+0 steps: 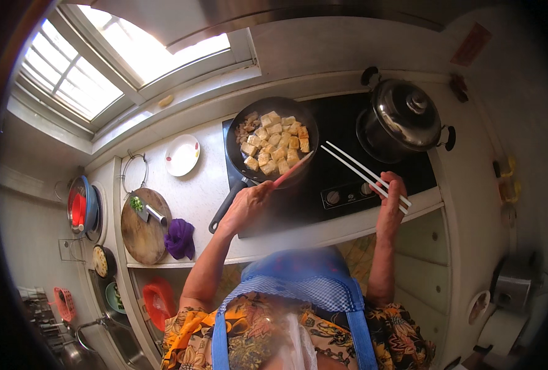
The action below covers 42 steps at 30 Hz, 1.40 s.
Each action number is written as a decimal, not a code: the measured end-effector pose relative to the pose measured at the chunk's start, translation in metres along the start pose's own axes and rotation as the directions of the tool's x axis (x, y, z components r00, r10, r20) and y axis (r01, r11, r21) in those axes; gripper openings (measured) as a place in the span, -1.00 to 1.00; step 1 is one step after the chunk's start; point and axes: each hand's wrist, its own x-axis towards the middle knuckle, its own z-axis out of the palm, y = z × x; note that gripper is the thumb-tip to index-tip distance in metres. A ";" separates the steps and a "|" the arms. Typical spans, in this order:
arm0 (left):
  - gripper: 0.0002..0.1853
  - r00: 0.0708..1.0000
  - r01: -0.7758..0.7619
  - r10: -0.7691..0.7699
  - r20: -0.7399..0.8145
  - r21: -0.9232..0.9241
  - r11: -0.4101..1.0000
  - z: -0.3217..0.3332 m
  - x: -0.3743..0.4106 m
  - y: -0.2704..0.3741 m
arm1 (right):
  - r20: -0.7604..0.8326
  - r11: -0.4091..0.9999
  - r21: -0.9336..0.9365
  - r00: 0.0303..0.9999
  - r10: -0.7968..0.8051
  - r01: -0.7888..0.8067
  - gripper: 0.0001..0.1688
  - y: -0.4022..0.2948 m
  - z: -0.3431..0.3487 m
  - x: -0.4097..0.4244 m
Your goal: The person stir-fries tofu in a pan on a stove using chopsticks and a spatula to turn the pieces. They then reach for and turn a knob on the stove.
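My left hand (247,205) is closed on the handle of a red spatula (292,171), whose far end reaches the right rim of a dark frying pan (231,148). Cubes of tofu (274,138), some browned, fill much of the pan, with small pieces of meat (246,128) at the upper left. To the right, my right hand (391,194) holds a pair of white chopsticks (357,171); their tips are apart, just outside the pan's right rim. Below my left hand, the pan's black handle (227,206) points towards the lower left.
A lidded steel pot (405,115) stands on the right of the black cooktop (297,208). Left of the pan are a white plate (182,155), a round wooden chopping board (139,236) bearing a cleaver (149,210) with chopped greens, and a purple cloth (179,239). A sink (126,340) lies lower left.
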 end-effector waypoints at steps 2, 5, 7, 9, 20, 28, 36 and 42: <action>-0.77 0.997 -0.067 0.071 -0.033 0.094 0.993 0.004 0.003 0.006 | 0.029 1.000 0.007 1.000 0.001 -0.001 -0.54 0.003 -0.007 0.008; -0.76 0.977 -0.118 0.157 -0.143 0.249 0.961 0.022 0.007 0.000 | 0.068 0.999 0.027 0.998 0.014 -0.016 -0.54 0.005 -0.010 0.015; -0.80 0.988 -0.070 0.109 -0.113 0.305 0.950 0.022 0.009 0.015 | 0.073 0.999 0.042 0.997 0.015 -0.018 -0.54 0.005 -0.013 0.020; -0.83 0.992 -0.051 0.088 -0.095 0.336 0.941 0.024 0.011 0.022 | 0.080 0.999 0.046 0.997 0.009 -0.013 -0.55 0.004 -0.016 0.026; -0.76 0.979 -0.058 0.116 -0.167 0.318 0.946 0.042 0.020 0.020 | 0.147 0.999 0.053 0.989 -0.006 -0.002 -0.56 0.003 -0.015 0.046; -0.70 0.961 0.036 0.080 -0.265 0.408 0.912 0.077 0.017 0.018 | 0.210 0.998 0.041 0.977 -0.046 0.038 -0.57 0.014 -0.018 0.053; -0.56 0.936 0.022 0.128 -0.327 0.419 0.908 0.086 0.010 0.021 | 0.280 0.992 -0.041 0.955 -0.103 0.119 -0.64 0.037 -0.016 0.060; -0.58 0.926 0.028 0.133 -0.354 0.414 0.910 0.079 0.006 0.033 | 0.379 0.961 -0.177 0.916 -0.135 0.214 -0.72 0.032 -0.001 0.070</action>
